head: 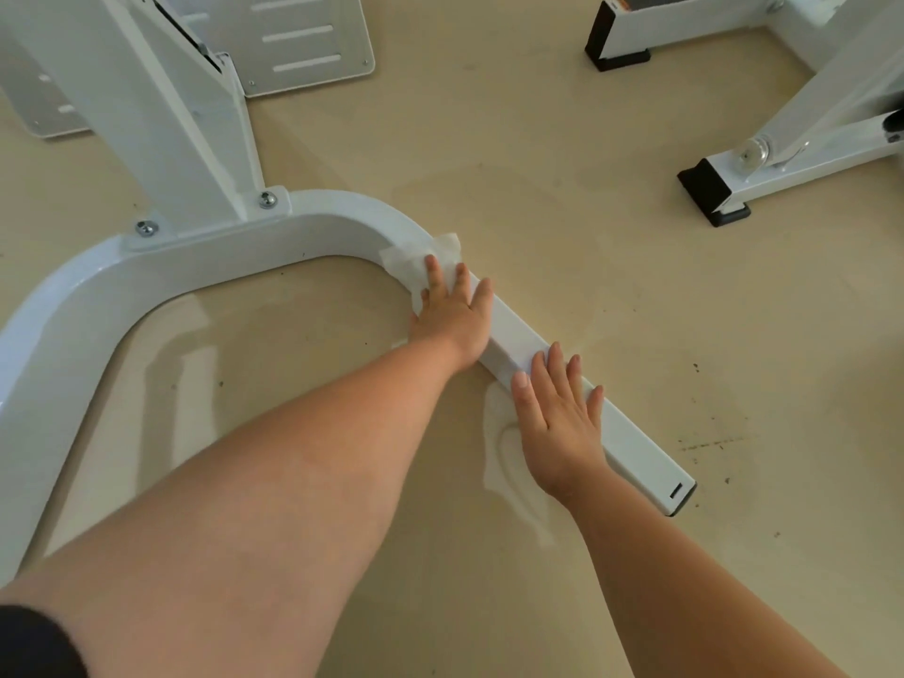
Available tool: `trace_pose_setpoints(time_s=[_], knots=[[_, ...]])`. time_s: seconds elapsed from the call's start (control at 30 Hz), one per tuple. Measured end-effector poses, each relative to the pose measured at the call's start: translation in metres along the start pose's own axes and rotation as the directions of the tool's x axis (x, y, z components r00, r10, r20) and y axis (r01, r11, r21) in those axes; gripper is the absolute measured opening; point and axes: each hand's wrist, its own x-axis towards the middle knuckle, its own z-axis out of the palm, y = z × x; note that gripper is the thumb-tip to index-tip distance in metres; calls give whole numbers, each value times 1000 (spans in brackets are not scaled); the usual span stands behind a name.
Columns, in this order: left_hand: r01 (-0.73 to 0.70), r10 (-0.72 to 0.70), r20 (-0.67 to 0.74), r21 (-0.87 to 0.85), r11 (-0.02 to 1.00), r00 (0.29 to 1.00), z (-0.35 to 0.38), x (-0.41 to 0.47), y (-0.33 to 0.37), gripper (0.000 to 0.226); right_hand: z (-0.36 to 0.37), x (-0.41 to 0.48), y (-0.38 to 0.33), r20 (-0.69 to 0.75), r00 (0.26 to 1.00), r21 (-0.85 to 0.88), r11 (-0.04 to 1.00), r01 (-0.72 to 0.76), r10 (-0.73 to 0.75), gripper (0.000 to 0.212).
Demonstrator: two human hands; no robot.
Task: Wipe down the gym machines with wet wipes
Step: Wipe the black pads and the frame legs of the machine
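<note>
The left hand (452, 310) presses a wet wipe (406, 264), fingers straight, at the base bar (518, 335)'s bend; the right hand (557, 418) lies flat, seemingly empty, nearer its end.

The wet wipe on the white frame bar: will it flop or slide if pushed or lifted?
Probably floppy: the wet wipe drapes and wrinkles over the edge of the frame bar. Likely very light, being a thin sheet. Under the flat left hand it should slide on the glossy paint, though it may bunch.
</note>
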Motion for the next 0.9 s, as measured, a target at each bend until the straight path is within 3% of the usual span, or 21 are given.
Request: trace_pose_setpoints(time_s=[0.2,0.4,0.5,0.63,0.9], knots=[[3,-6,-58,-50,999,998,-12,7,2,66,1,4,-4,48,999,-89,996,-5,10,104],[-126,133,50,-138,982,990,26,-17,-7,62,13,6,-10,-58,995,-252,966,66,-83,99],[-75,79,34,-112,991,996,1,-5,-8,64,14,14,-13,-19,997,-232,970,70,-76,93],[29,-28,-7,64,998,1000,-52,27,-11,68,17,15,-25,17,1000,-318,948,18,-14,95],[160,-145,-96,175,971,985,-109,66,-30,73,6,23,-27,127,991,-364,931,15,34,85]])
